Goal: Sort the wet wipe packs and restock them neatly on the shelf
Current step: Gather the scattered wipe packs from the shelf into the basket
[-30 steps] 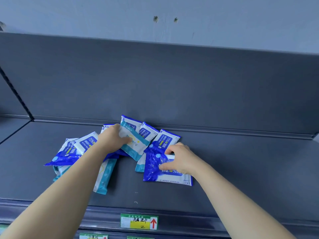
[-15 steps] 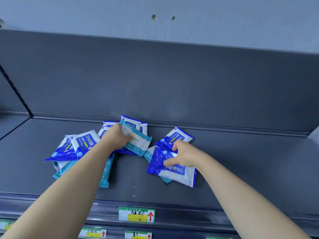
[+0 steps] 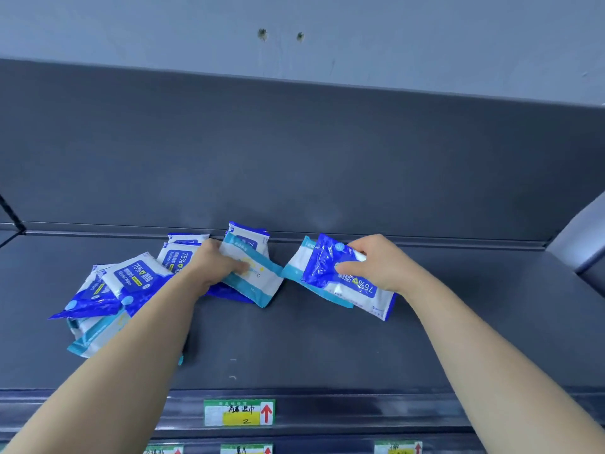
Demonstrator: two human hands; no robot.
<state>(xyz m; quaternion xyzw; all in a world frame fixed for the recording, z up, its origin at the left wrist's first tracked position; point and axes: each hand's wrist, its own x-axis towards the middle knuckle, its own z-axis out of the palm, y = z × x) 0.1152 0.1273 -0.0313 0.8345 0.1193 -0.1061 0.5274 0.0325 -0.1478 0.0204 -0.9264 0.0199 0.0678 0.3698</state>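
Dark grey metal makes up the shelf [image 3: 327, 348] and its back panel [image 3: 294, 152], with a pale wall [image 3: 393, 34] above that carries two small dark marks. Along the shelf's front edge sits a green, white and yellow price tag [image 3: 239, 411] with a red arrow; more tags show on the rail below.

Head view: the left hand [image 3: 217, 265] lies on a teal pack [image 3: 253, 273] near the back of the shelf, fingers curled over its upper left part and thumb pressed on its face, so it is grasping that pack. A dark blue pack lies partly under it, and two more blue packs [image 3: 178, 253] stand just behind and to the left, against the back panel. Farther left, a loose heap [image 3: 108, 296] of overlapping blue and teal packs spreads toward the shelf front, partly hidden by the left forearm.

The right hand [image 3: 376, 263] is closed on a blue pack [image 3: 347, 280], thumb on its face and fingers over its far edge. This pack is tilted, printed "75%", and lies on top of another teal pack [image 3: 296, 262] whose edge sticks out to the left. The pair sits apart from the left group, with a narrow strip of bare shelf between them. Right of the right hand the shelf is bare up to a grey upright [image 3: 579, 244].
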